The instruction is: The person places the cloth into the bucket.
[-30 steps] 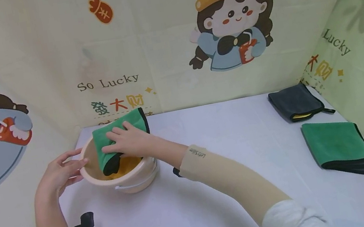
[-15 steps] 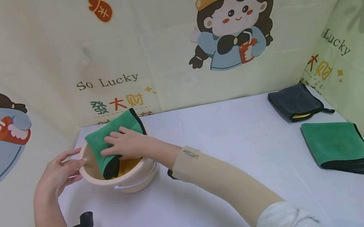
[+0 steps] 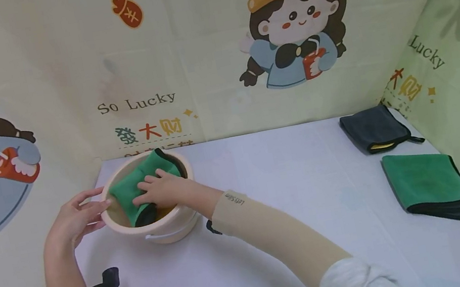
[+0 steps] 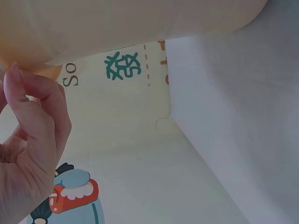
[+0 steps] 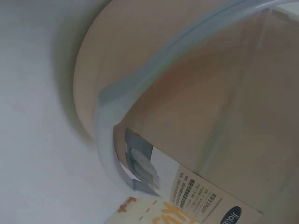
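Note:
A cream bucket (image 3: pixel 185 229) stands at the back left of the table. My left hand (image 3: pixel 78 216) pinches its left rim, thumb inside and fingers outside; in the left wrist view the thumb and fingertips of that hand (image 4: pixel 35 126) meet at the rim. A folded green towel (image 3: pixel 127 191) with black edging lies tilted in the bucket's mouth. My right hand (image 3: pixel 163 190) presses on top of it with spread fingers. Something yellow (image 3: pixel 166 211) shows beneath the towel. The right wrist view holds only the bucket's outer wall (image 5: pixel 187 126), handle (image 5: pixel 140 77) and label.
On the right side of the table lie a folded dark towel (image 3: pixel 368 129) with a yellow inside and, nearer, another folded green towel (image 3: pixel 425 178) with a black loop. Printed cloth walls (image 3: pixel 205 55) enclose the white table (image 3: pixel 273 177) behind and at the sides.
The right hand has moved slightly left and pushed the green towel down from above the rim into the bucket. The left hand has stayed on the rim.

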A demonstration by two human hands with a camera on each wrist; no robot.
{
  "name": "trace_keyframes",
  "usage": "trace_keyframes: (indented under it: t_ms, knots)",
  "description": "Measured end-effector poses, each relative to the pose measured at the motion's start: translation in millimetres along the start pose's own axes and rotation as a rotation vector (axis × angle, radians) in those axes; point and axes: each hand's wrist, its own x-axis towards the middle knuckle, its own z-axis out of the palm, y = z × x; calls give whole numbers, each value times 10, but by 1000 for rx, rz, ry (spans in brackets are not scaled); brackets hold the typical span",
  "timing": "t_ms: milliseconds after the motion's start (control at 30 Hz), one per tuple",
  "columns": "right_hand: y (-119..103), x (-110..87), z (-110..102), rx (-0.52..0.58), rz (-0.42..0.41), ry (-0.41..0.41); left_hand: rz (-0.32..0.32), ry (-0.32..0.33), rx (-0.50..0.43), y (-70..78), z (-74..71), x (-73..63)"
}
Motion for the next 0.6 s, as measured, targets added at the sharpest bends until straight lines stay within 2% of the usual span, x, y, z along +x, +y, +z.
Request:
trace_keyframes:
  t_ms: [367, 600]
  knots:
    - [-39, 9, 32, -28, 36, -102, 2, 26, 22, 6, 13, -17]
    - [-60, 3, 25, -42, 37, -118, 0, 26, 20, 14, 10, -30]
